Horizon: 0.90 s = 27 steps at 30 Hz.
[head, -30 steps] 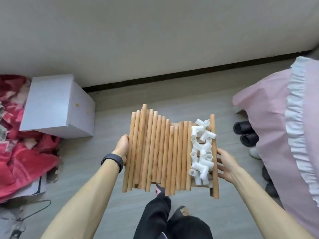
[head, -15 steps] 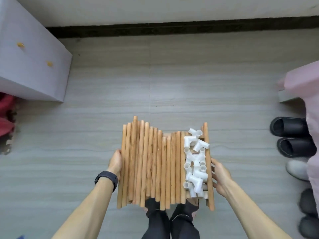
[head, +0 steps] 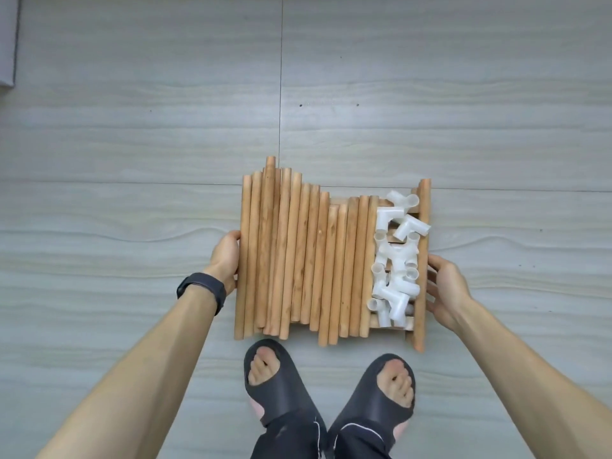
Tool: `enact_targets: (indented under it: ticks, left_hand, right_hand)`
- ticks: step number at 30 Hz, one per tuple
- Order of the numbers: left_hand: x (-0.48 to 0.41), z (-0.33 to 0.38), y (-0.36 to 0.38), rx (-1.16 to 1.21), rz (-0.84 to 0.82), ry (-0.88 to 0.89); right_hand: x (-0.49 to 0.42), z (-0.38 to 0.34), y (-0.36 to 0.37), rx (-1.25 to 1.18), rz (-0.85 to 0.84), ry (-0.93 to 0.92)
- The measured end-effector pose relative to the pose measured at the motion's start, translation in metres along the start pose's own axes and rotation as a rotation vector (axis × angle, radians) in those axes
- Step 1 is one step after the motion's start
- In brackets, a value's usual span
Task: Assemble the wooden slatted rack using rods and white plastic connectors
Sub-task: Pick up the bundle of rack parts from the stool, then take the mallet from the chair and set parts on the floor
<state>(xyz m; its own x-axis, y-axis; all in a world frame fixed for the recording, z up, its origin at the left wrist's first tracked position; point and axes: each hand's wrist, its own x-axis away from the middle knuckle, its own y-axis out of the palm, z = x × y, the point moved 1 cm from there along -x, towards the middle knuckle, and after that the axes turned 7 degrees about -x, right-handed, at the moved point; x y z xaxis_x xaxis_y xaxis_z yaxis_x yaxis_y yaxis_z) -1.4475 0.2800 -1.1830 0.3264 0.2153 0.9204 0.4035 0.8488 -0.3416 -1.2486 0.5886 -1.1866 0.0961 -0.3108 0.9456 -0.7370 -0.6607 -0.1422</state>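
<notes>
Rods (head: 298,256) near black slippers (head: 280,382) on floor (head: 132,127).

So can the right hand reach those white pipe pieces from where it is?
Probably yes. The white connectors lie uncovered on top, just past the wooden side rail that the right hand touches. But that hand seems busy steadying the rail, so it must let go first.

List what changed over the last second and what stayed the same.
The slatted panel, loaded with wooden rods and white connectors, has come down toward the floor, now just ahead of the black sandals; whether it touches is unclear. The camera tipped down, losing the wall, box and bedding. Unchanged: the left hand grips the left edge, the right hand supports the right rail, and the load's arrangement.
</notes>
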Motion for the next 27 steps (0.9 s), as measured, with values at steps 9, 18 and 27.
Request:
enact_targets:
  ticks: [9, 18, 27]
  left_hand:
    - [0.057, 0.015, -0.023, -0.106, -0.163, -0.007]
    - [0.291, 0.149, -0.093, -0.437, -0.140, 0.439]
    - [0.720, 0.324, -0.262, -0.265, 0.269, 1.133]
  right_hand:
    - [0.039, -0.015, -0.016, -0.037, 0.025, -0.006]
    - [0.296, -0.179, 0.041, 0.374, -0.185, -0.428]
    - [0.744, -0.378, 0.080, 0.365, -0.314, -1.176]
